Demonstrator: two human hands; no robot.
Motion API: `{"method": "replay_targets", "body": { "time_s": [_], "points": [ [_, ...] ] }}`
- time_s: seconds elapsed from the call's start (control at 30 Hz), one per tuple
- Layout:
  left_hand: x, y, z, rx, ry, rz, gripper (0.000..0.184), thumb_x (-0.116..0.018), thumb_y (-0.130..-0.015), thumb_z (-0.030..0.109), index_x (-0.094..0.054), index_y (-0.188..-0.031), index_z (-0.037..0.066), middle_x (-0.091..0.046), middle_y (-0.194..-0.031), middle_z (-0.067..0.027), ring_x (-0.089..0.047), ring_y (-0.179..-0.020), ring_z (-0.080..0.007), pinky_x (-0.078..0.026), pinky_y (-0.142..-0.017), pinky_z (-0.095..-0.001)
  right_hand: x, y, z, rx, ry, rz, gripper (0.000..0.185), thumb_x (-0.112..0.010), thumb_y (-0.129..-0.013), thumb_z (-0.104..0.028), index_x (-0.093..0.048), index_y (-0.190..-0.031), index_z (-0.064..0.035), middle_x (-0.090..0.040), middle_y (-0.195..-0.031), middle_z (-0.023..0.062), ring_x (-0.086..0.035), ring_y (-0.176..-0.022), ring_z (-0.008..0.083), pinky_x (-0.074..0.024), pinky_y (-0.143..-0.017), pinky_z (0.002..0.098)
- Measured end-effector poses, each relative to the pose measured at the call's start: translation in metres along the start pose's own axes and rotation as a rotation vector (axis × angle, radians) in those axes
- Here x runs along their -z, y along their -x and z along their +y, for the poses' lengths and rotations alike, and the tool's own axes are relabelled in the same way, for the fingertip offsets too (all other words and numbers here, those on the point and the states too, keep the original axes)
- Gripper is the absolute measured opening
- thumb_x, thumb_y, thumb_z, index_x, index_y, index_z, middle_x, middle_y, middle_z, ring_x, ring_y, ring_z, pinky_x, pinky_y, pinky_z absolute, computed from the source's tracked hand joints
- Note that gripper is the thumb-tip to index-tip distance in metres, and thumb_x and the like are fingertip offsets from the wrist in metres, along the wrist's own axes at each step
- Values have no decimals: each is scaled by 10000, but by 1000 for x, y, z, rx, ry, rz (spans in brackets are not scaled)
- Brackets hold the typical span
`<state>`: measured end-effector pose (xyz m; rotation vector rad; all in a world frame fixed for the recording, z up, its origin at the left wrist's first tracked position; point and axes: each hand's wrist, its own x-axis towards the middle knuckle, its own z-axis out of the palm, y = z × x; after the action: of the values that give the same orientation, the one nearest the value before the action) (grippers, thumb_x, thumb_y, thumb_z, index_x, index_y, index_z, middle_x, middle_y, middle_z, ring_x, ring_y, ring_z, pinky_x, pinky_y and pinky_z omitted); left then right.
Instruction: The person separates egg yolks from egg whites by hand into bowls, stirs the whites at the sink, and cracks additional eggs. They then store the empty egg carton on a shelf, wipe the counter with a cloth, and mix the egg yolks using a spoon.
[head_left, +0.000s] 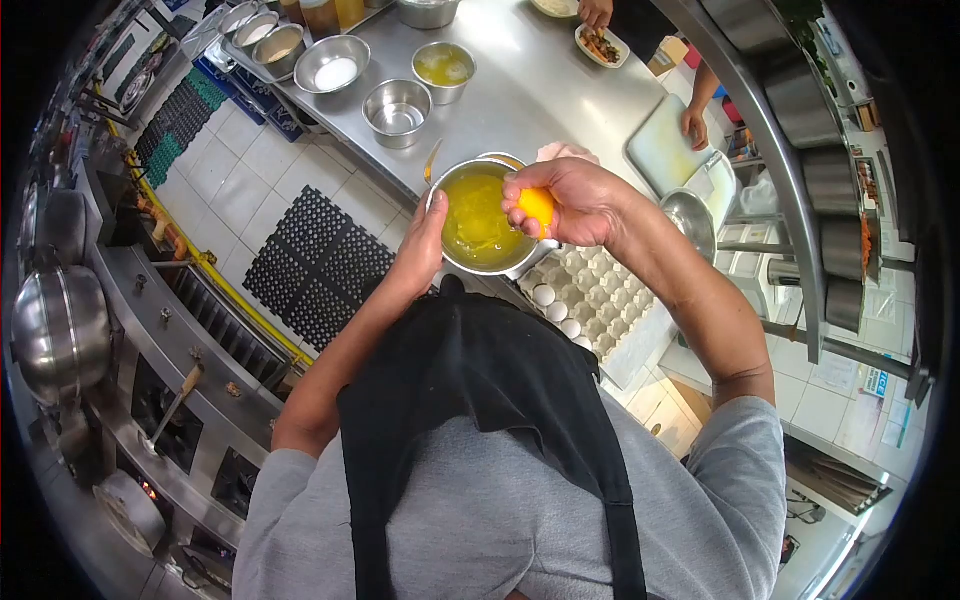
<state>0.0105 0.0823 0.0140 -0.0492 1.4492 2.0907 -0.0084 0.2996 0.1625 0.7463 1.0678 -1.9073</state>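
A metal bowl (pixel 447 252) of clear yellowish egg white (pixel 475 212) is in front of me at the table's edge. My left hand (pixel 424 248) grips its left side, with the thumb along the rim. Above the bowl's right side, my right hand (pixel 580 198) is closed around a bright orange egg yolk (pixel 537 206), which shows between the curled fingers. Behind the bowl, a second container (pixel 500 156) with something orange in it is mostly hidden. A utensil (pixel 432 160) with an orange coating leans by the bowl's left rim.
A cardboard egg tray (pixel 608 300) with several white eggs (pixel 544 295) is close on my right. Metal bowls (pixel 397 112) stand along the steel table (pixel 510 75). Another person's hand (pixel 694 128) rests by a cutting board (pixel 655 150). Stoves (pixel 190 340) line my left.
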Motion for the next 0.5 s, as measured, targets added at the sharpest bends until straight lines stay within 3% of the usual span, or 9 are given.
{"method": "replay_targets", "body": {
  "time_s": [0.27, 0.37, 0.43, 0.5],
  "points": [
    [3, 0, -18, -12, 132, 71, 603, -390, -1108, 537, -439, -1469, 56, -641, -1080, -32, -618, -768, -54, -454, -521, -203, 22, -11, -3, -6, -157, -64, 60, -585, -985, -47, -598, -962, 7, -631, -862, 120, -639, -723, 191, -554, -562, 262],
    [19, 4, -15, 68, 47, -43, 606, -393, -1110, 525, -420, -1492, 56, -627, -1248, -76, -670, -1015, -109, -563, -690, -244, 37, -11, -8, 53, -199, -75, 88, -574, -987, -55, -608, -933, 5, -636, -838, 113, -635, -706, 181, -544, -553, 259],
    [12, 6, -8, 36, 104, 94, 587, -383, -1115, 516, -430, -1492, 68, -638, -1241, -60, -676, -1010, -100, -558, -677, -233, 56, -21, -10, 94, -194, -91, 91, -571, -986, -56, -607, -923, -2, -638, -837, 110, -634, -706, 176, -546, -560, 257],
    [18, 4, -8, 18, 103, 99, 572, -378, -1118, 512, -444, -1482, 76, -647, -1206, -43, -669, -965, -79, -535, -645, -216, 85, -45, -7, 191, -131, -64, 96, -569, -985, -76, -588, -921, -8, -638, -887, 118, -635, -710, 185, -563, -565, 260]
  ]
}}
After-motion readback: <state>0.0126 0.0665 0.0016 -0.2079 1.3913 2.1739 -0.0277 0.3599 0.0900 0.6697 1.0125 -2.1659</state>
